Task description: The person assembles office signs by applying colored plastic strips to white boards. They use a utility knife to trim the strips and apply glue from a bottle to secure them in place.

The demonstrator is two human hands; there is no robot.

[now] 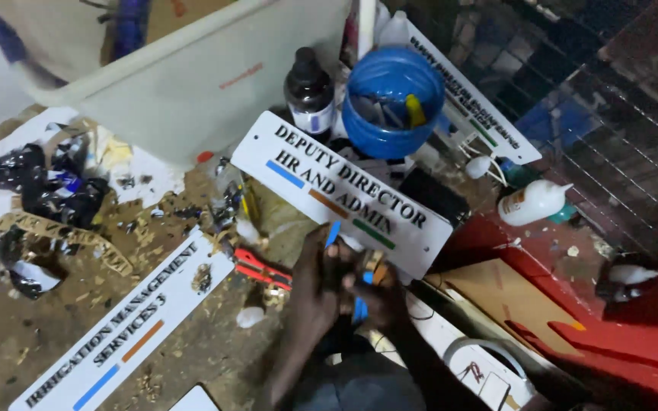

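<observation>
Both hands meet low in the middle of the frame, just under the lower edge of a white sign (pixel 344 194). Left hand (pixel 317 285) is curled, fingers bent round a small blue tool (pixel 334 232) whose tip touches the sign's edge. Right hand (pixel 378 293) is also closed, pinching small blue and orange bits; what they are I cannot tell.

Just left of the hands lies an orange cutter (pixel 262 269) on the littered table (pixel 9 342). Lower left, a second sign (pixel 127 331) lies flat on the table. The held sign is a long white plate with rounded corners, black lettering and short blue, orange and green bars, running tilted from upper left to lower right across the centre. Right of it sits a white glue bottle (pixel 535 202) on a red surface. Black scraps (pixel 47 190) pile at the left. Behind the sign stand a dark bottle (pixel 310 91) and a blue tub (pixel 394 103) with tools in it, then a third sign (pixel 470 110) and a white bin (pixel 192 76).
</observation>
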